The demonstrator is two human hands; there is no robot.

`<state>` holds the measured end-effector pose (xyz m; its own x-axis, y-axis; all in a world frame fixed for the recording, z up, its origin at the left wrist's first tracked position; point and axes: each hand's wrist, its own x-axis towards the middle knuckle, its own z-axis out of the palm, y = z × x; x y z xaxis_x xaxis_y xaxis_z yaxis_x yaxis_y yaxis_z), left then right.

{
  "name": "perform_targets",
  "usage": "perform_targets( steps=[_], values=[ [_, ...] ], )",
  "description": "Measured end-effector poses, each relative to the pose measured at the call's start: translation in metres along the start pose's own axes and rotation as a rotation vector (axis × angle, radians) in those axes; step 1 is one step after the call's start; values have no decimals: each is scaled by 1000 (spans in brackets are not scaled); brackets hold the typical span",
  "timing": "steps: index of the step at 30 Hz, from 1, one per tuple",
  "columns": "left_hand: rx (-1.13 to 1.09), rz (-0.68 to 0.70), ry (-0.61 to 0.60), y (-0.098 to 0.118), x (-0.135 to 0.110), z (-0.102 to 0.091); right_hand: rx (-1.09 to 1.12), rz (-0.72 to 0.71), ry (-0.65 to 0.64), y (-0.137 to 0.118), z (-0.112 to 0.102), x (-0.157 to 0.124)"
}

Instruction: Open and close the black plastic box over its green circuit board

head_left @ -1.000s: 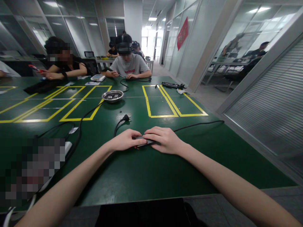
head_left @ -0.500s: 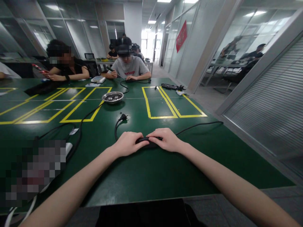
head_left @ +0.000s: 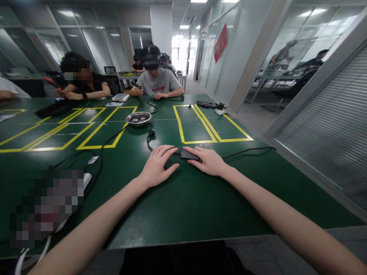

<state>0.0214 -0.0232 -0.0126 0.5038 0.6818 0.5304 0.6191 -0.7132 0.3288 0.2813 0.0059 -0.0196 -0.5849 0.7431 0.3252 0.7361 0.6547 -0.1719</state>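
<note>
A small black power adapter (head_left: 187,154) lies on the green table (head_left: 183,206) in front of me. My right hand (head_left: 208,161) grips its right end between thumb and fingers. Just left of the adapter, my left hand (head_left: 158,165) rests flat on the table with fingers spread and holds nothing. From the adapter a thin black cable (head_left: 249,151) runs right toward the table edge. Another lead curls left and ends in a black plug (head_left: 151,133).
A metal bowl (head_left: 138,118) with small parts stands beyond the plug. Yellow tape rectangles (head_left: 200,128) mark the table. Black cables and a white power strip (head_left: 86,178) lie at the left. Two people sit at the far side, and a black tool (head_left: 208,103) lies far right.
Both hands pushed the adapter away from me toward the plug. My left hand let go of it and now lies flat; my right hand stays on it.
</note>
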Motion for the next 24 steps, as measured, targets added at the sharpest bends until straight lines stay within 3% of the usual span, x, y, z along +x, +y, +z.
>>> perform_targets(
  steps=[2,5,8,10,16,24],
  values=[
    [-33,31,32,-1,0,0,31,243,109,24,-5,1],
    [-100,76,-17,-1,-2,2,10,689,268,59,-17,-1],
    [-124,83,-113,-1,-3,5,-57,926,387,86,-25,-8],
    [-138,74,-160,-1,-3,7,-87,1003,398,97,-26,-13],
    [-156,63,-154,0,-3,5,-123,1113,227,116,-13,-21],
    [-131,33,-199,1,-4,8,-185,1196,254,127,-18,-29]
  ],
)
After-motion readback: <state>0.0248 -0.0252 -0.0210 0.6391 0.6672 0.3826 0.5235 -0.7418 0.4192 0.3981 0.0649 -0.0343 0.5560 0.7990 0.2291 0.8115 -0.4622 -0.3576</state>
